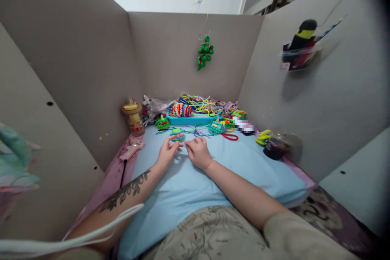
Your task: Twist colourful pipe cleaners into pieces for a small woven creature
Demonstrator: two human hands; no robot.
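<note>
My left hand (167, 153) and my right hand (198, 152) meet over the blue cloth, fingertips almost touching. Each hand is closed in a pinch, and a tiny pale pinkish bit (183, 145) shows between them, too small to name. Just beyond my left fingertips is a small teal, green and pink woven cord piece (177, 133); whether the fingers touch it, I cannot tell. Farther back lie a green woven figure (162, 122) and a teal woven figure (216, 126), with a red cord loop (230, 136) beside the latter.
A turquoise tray (195, 120) heaped with colourful cords (204, 105) stands at the back. On the left are a lidded cup (134, 118) and a pink glue gun (133, 148); on the right, a dark container (276, 148). Grey panels (183, 57) enclose three sides.
</note>
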